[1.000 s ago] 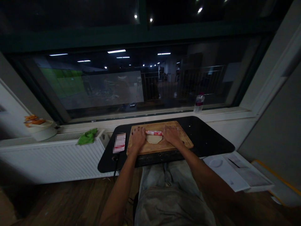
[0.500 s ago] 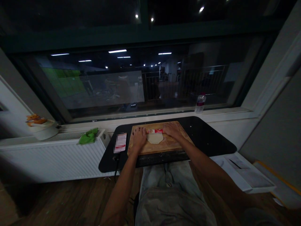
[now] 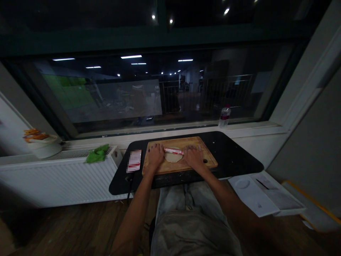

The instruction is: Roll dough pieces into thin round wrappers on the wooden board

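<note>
A wooden cutting board (image 3: pixel 210 161) lies on a black table (image 3: pixel 234 156). On the board is a flat pale round of dough (image 3: pixel 172 158). Across the dough lies a red and white roller (image 3: pixel 173 151). My left hand (image 3: pixel 155 155) rests flat on the roller's left end, fingers stretched forward. My right hand (image 3: pixel 193 156) lies flat on its right end, fingers spread. The roller is slightly slanted, its right end nearer to me.
A red and white packet (image 3: pixel 134 161) lies on the table left of the board. A green cloth (image 3: pixel 97 154) and a white bowl (image 3: pixel 44 147) sit on the radiator shelf at left. A plastic bottle (image 3: pixel 224 116) stands on the window sill. Papers (image 3: pixel 262 193) lie at right.
The roller went away from me over the dough, then came back toward me. Both hands moved with it and stay flat on its ends.
</note>
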